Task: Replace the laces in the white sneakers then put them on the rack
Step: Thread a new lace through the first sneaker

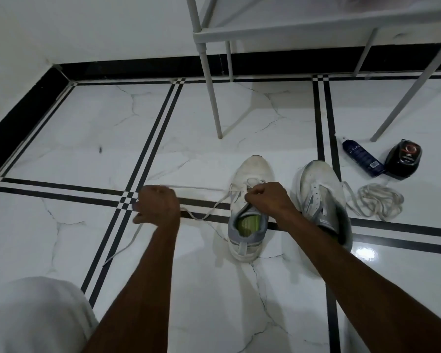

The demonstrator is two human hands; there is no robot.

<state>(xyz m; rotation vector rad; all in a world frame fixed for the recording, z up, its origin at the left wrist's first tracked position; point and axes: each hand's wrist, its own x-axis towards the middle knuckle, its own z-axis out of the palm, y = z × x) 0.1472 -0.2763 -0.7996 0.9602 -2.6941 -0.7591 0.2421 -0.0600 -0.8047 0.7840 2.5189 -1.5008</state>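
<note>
The marble floor [87, 138] carries two sneakers [250, 210], coiled laces [378, 201], a bottle [362, 157], rack legs [214, 103].

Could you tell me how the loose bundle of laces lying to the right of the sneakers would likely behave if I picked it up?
The bundle of laces lies in slack, tangled loops, so it would probably droop and partly unravel. It looks thin and light. Lying flat on the floor, it seems unlikely to roll.

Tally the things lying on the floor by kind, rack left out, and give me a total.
Sneakers: 2, the left sneaker and the right sneaker
Laces: 2, the threaded lace and the loose lace bundle
Bottles: 1, the dark blue bottle
Black containers: 1
Total: 6
</note>
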